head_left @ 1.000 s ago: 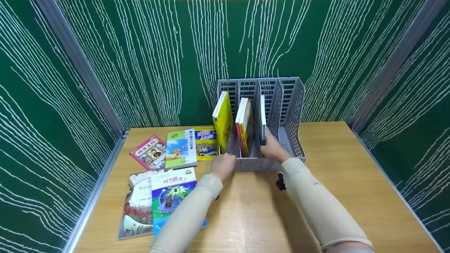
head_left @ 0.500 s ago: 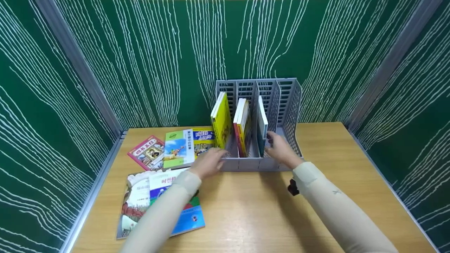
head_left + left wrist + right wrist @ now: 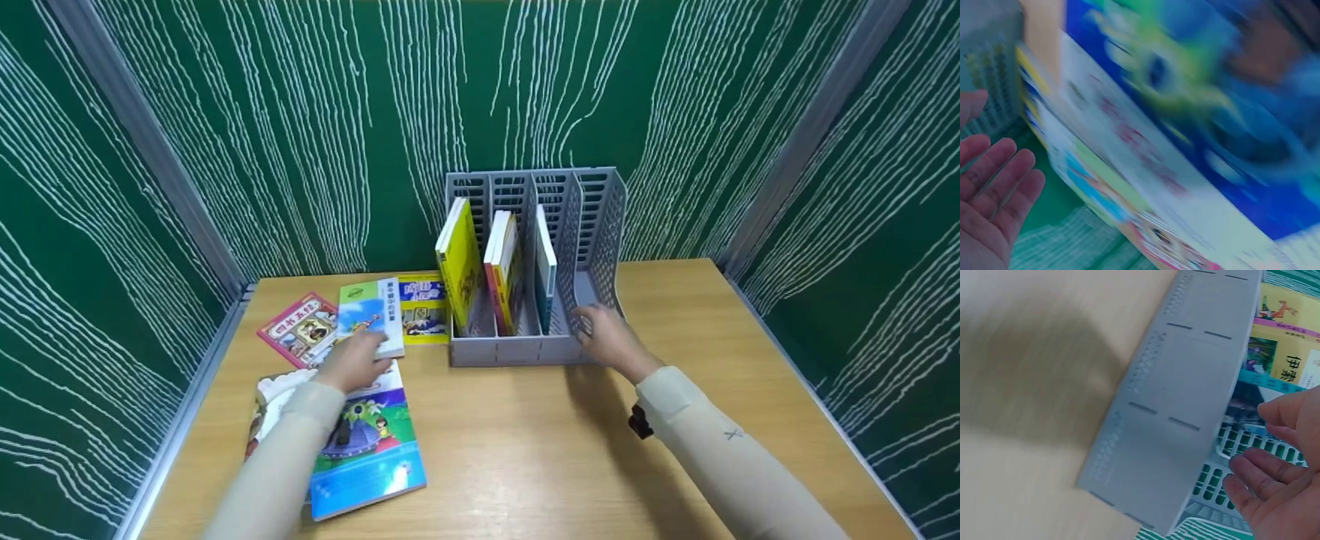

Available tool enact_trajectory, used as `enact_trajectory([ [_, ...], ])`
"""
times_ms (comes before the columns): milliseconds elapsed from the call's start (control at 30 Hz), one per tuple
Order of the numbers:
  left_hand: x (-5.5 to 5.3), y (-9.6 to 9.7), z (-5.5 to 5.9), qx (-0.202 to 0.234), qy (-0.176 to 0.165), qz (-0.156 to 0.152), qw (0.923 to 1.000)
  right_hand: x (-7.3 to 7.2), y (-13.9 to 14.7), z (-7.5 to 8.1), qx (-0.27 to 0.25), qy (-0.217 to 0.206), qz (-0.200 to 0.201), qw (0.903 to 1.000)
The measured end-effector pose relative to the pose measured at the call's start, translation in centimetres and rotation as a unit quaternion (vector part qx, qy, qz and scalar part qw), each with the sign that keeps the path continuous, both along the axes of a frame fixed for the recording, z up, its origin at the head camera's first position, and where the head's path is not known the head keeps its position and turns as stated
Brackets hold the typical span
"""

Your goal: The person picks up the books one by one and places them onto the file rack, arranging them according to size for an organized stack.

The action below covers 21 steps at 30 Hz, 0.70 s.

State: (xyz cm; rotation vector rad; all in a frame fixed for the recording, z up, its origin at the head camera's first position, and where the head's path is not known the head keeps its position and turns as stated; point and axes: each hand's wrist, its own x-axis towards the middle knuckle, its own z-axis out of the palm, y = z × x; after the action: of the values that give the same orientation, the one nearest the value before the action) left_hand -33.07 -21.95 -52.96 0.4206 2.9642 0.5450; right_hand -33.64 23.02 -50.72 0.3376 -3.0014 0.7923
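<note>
My left hand (image 3: 351, 363) hovers over the books on the left side, above the top of a blue-and-white book (image 3: 367, 442) and near a green-and-blue book (image 3: 367, 315). In the left wrist view its fingers (image 3: 1002, 183) are relaxed and hold nothing. At the front of a grey file rack (image 3: 517, 351) is my right hand (image 3: 611, 341), by the rightmost slot. The right wrist view shows its fingers (image 3: 1261, 475) loosely bent, with nothing between them. A thin teal book (image 3: 545, 277) leans in the third slot.
Yellow-green books (image 3: 459, 262) fill the first slot, and red-and-yellow books (image 3: 504, 270) stand in the second. Left of the rack lie a yellow book (image 3: 424, 319) and a pink-edged book (image 3: 300, 326). A pale book (image 3: 274, 397) lies partly under my left arm.
My left hand has moved left from the rack's front corner to over the books. My right hand has let go of the teal book, which stays in the third slot, and drawn back rightward.
</note>
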Motion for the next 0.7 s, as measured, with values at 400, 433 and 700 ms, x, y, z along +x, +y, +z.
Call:
enact_trajectory([
  [400,1.7,-6.2,-1.8,-0.039,-0.111,0.059,0.9913,1.1,0.9,-3.7,0.098,0.045,0.022,0.9940],
  [433,1.7,-6.4,-2.0,-0.037,-0.118,0.065,0.9902,1.1,0.8,-3.8,0.108,0.047,0.021,0.9928],
  [700,1.8,-6.4,-1.4,-0.035,-0.150,0.065,0.9859,0.4,0.7,-4.3,0.136,0.047,0.003,0.9896],
])
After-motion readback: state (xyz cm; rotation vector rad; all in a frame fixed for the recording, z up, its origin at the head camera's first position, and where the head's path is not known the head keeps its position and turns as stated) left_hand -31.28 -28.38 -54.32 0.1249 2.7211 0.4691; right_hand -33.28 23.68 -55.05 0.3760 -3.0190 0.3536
